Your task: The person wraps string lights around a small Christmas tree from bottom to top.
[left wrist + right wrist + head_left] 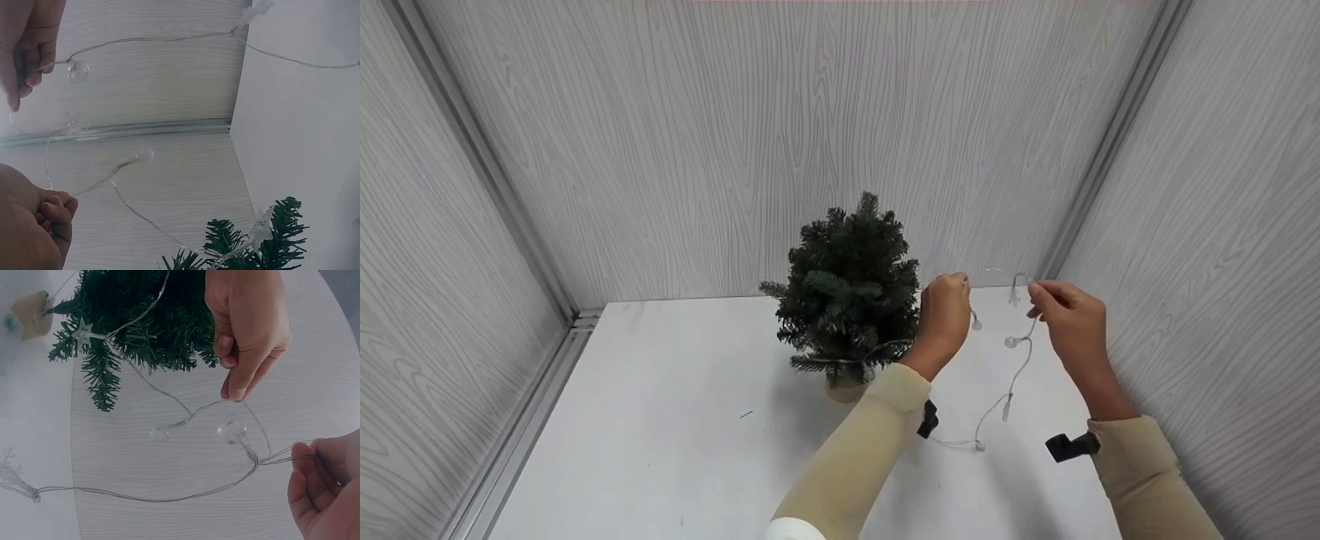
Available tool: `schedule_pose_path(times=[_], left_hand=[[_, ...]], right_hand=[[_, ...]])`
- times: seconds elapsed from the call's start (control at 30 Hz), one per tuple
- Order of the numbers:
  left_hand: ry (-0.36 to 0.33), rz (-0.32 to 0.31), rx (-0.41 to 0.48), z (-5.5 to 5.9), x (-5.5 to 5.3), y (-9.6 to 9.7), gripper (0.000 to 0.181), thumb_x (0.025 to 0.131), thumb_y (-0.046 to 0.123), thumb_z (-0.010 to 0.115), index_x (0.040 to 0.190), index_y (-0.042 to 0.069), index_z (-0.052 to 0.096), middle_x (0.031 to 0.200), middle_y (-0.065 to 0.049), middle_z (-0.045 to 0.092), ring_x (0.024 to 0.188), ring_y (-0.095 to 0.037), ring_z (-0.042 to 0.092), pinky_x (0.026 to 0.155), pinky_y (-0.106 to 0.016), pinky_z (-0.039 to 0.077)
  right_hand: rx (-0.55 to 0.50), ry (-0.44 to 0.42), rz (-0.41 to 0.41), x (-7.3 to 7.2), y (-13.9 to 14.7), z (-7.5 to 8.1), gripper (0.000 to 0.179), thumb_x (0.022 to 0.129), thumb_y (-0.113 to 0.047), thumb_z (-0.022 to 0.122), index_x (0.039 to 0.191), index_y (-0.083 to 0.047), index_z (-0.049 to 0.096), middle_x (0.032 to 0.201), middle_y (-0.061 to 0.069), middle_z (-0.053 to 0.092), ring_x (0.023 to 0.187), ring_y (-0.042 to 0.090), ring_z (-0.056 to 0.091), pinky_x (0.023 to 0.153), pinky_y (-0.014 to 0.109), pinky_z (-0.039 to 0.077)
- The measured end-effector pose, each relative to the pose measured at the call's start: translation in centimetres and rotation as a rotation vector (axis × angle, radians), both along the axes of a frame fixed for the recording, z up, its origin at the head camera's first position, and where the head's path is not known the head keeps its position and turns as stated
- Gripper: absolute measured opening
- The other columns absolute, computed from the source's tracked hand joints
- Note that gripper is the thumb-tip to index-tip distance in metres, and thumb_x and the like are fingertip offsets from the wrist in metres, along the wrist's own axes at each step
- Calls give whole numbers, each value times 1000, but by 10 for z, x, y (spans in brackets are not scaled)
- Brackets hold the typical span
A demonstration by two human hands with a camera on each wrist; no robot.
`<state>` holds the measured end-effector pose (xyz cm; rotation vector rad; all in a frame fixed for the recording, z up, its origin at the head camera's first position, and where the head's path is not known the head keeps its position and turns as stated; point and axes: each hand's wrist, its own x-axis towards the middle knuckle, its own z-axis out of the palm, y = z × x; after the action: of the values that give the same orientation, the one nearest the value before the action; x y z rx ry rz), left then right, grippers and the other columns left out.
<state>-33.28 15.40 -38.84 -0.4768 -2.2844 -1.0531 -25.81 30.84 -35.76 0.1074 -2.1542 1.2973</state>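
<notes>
A string of clear fairy lights (140, 498) hangs between my two hands, with round and star-shaped bulbs along its thin wire. My left hand (946, 315), beside the right side of a small artificial Christmas tree (844, 281), pinches the wire between thumb and finger. Further right, my right hand (1071, 319) pinches another stretch, and a loose loop dangles below it towards the white table. Part of the string lies over the tree's lower branches; a star bulb (84, 334) rests against the needles there. My left forearm covers some of the wire in the head view.
The tree stands on a light round base (846, 391) on the white table (675, 450). Pale wood-grain panels (697, 150) enclose the back and both sides. A small dark sliver (746, 414) lies left of the tree.
</notes>
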Motion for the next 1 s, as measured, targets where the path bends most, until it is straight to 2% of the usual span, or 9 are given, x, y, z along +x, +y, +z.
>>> schedule_pose_path(times=[0.1,0.23,0.33,0.4,0.5,0.6,0.8,0.9,1.0], left_hand=[[-8,-8,-2,2,-2,-2,25,98,4,62,73,7,65,73,-7,64,72,-19,67,62,-27,51],[-1,-22,-34,7,-1,-2,14,99,9,63,90,8,75,86,-7,72,85,-19,71,73,-26,56],[-19,-70,-43,15,1,-2,16,100,14,63,106,10,77,96,-4,75,93,-15,71,80,-23,56],[-48,-119,-30,22,2,-3,18,101,17,63,111,11,77,100,-2,76,95,-12,71,81,-21,55],[-91,-189,-19,32,4,-4,22,101,19,64,118,12,75,103,-1,76,94,-9,70,79,-18,53],[-99,-230,-37,40,5,-5,24,101,19,64,122,13,74,104,0,76,91,-7,70,75,-16,52],[-51,-242,-101,46,2,-9,20,100,21,64,116,15,76,105,1,76,93,-8,70,76,-16,52],[-18,-238,-124,48,-1,-12,18,100,22,64,109,15,78,102,3,76,92,-8,69,77,-17,52],[14,-232,-156,51,-3,-16,18,101,22,63,105,15,79,100,3,76,91,-9,69,78,-19,52]], right_hand=[[-27,-2,28,-8,-1,4,22,100,-12,64,108,8,72,77,-12,64,71,7,66,69,17,51],[-36,-7,47,-6,-11,15,22,99,-9,64,107,11,71,77,-12,64,72,9,66,68,17,51],[-21,-20,43,-4,-17,21,22,99,-8,64,107,11,71,77,-13,63,72,8,66,67,16,51],[-7,-25,35,-5,-21,23,22,99,-8,64,107,11,71,77,-12,64,71,7,66,67,16,51],[18,-27,30,-8,-25,24,24,100,-10,63,108,11,72,80,-6,66,71,5,65,67,16,50],[22,-22,32,-11,-28,24,24,100,-10,63,109,10,72,82,-4,66,71,4,65,67,15,50],[14,-39,19,-28,-24,10,25,100,-12,64,112,9,71,81,-12,65,71,2,64,68,14,50],[27,-32,30,-34,-23,4,27,100,-14,64,113,8,71,87,-2,69,74,3,65,70,14,50],[33,-30,47,-34,-26,1,28,100,-18,65,114,6,72,94,10,70,76,5,64,70,13,49]])
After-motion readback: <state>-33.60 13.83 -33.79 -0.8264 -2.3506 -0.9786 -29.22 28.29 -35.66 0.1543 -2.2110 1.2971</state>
